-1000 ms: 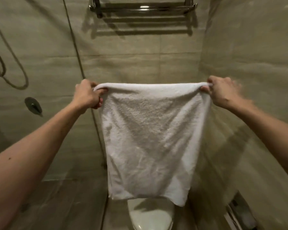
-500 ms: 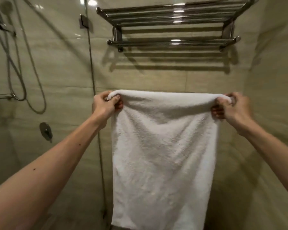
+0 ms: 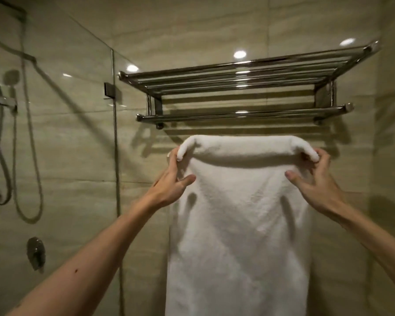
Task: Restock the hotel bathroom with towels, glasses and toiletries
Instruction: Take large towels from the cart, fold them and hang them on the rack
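Observation:
A white towel (image 3: 240, 215) hangs in front of me, folded over at its top edge. My left hand (image 3: 172, 182) holds its upper left corner, fingers behind the fold and thumb in front. My right hand (image 3: 315, 181) holds the upper right corner the same way. The towel's top sits just below the lower bar (image 3: 242, 115) of a chrome wall rack (image 3: 244, 74), not touching it. The towel's bottom runs out of view.
A glass shower screen (image 3: 113, 156) stands to the left of the rack, with a clamp on its edge. Behind it hang a shower hose (image 3: 30, 156) and a mixer knob (image 3: 35, 252). Tiled walls close in at the back and right.
Both hands have raised the towel toward the rack, and my view has tilted up. The toilet seen below earlier is out of view. The thumbs now lie in front of the towel.

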`<act>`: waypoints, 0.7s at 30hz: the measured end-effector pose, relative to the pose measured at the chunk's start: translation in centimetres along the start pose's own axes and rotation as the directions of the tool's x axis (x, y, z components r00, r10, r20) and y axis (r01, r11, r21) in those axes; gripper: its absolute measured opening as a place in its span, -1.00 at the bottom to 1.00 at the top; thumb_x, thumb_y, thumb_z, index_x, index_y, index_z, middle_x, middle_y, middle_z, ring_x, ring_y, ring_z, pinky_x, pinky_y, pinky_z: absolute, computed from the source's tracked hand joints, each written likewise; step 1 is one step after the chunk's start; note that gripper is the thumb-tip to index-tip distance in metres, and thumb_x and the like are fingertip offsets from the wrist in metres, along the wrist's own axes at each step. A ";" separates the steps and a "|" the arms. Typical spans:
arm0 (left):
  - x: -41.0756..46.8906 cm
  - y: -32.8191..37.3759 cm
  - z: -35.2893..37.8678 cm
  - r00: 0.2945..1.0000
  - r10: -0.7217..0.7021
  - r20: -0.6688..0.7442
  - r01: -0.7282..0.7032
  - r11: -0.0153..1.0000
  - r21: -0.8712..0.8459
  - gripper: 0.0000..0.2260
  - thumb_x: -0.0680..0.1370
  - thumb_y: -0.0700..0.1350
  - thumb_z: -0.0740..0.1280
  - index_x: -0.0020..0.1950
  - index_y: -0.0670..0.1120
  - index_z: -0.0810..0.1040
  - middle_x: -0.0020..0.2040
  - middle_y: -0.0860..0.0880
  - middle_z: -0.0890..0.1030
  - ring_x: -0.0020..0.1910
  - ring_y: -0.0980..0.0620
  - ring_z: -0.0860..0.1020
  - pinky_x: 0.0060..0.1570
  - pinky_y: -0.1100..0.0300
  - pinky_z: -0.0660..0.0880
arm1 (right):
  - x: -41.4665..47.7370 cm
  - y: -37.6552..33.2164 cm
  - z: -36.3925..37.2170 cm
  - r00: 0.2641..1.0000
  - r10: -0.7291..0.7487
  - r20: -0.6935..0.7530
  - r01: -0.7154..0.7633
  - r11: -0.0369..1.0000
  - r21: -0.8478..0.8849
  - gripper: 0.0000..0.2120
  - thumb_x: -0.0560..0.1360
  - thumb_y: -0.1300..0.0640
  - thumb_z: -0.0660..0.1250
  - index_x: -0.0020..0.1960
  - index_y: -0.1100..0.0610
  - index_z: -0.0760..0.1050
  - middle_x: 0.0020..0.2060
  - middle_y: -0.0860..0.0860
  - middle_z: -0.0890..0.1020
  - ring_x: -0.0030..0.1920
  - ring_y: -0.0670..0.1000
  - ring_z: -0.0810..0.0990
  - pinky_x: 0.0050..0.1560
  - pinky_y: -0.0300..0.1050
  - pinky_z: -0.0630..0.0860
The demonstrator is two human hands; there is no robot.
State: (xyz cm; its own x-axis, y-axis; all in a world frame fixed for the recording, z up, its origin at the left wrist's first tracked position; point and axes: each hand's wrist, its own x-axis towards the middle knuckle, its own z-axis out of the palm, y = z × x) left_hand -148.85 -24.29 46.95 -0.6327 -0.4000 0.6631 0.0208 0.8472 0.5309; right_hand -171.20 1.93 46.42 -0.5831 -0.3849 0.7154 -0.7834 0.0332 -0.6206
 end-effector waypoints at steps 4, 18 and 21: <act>5.7 -2.4 -0.6 0.999 0.040 -0.001 -0.040 0.995 0.092 -0.17 0.50 0.06 0.35 0.56 0.19 -0.17 0.57 -0.12 0.20 0.51 -0.14 0.26 0.45 -0.19 0.27 | 3.7 0.7 2.1 0.987 -0.153 0.051 0.161 0.906 -0.392 -0.18 0.52 -0.01 0.37 0.54 0.05 -0.13 0.52 0.18 0.20 0.44 0.22 0.31 0.41 0.15 0.28; 18.7 -8.8 -1.3 0.919 0.348 -0.183 -0.211 0.829 0.518 -0.58 0.62 0.08 0.25 0.34 -0.14 0.28 0.11 -0.11 0.51 0.05 -0.10 0.50 0.12 -0.04 0.43 | 16.5 3.4 6.3 0.933 -0.353 -0.065 0.105 0.442 -0.891 -0.33 0.52 -0.18 0.19 0.37 0.33 0.25 0.16 0.31 0.57 0.22 0.27 0.54 0.46 0.34 0.06; 20.5 -7.6 -1.9 0.951 0.264 -0.161 -0.129 0.812 0.569 -0.68 0.64 0.15 0.18 -0.11 -0.08 0.44 0.05 -0.16 0.56 -0.09 -0.08 0.45 -0.07 0.06 0.34 | 17.2 1.1 6.3 0.980 -0.192 -0.060 0.029 0.429 -0.903 -0.38 0.47 -0.28 0.01 -0.04 0.27 0.50 -0.11 0.30 0.61 -0.03 0.22 0.59 0.32 0.23 0.31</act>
State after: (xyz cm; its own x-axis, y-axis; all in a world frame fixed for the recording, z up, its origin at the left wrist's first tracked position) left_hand -160.53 -39.59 57.48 -0.4717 -0.2134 0.8555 -0.3419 0.9386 0.0456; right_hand -180.73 -10.41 56.05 -0.4337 -0.3279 0.8393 -0.5471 0.8359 0.0439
